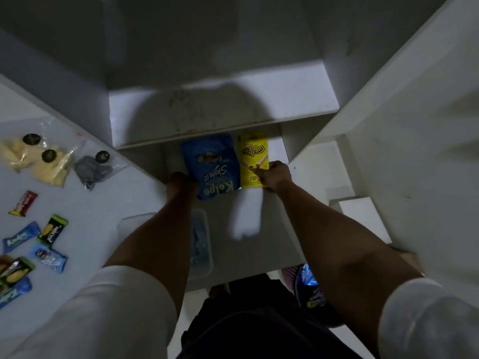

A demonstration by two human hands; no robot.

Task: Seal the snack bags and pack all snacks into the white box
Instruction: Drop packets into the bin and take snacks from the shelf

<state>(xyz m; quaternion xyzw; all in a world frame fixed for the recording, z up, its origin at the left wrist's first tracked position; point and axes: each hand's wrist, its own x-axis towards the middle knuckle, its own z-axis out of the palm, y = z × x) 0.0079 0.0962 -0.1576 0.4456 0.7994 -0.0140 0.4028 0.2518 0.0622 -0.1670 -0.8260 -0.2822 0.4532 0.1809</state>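
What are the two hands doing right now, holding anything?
Left hand: grips the blue snack bag at its lower left edge.
Right hand: fingers curled round the yellow snack box.

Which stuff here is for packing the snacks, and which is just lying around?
For the job:
- white box
- blue snack bag, held by the left hand
- yellow snack pack, held by the right hand
- small wrapped snacks
- clear bags of snacks

Just lying around:
- clear plastic tub
- pink and blue thing on the floor
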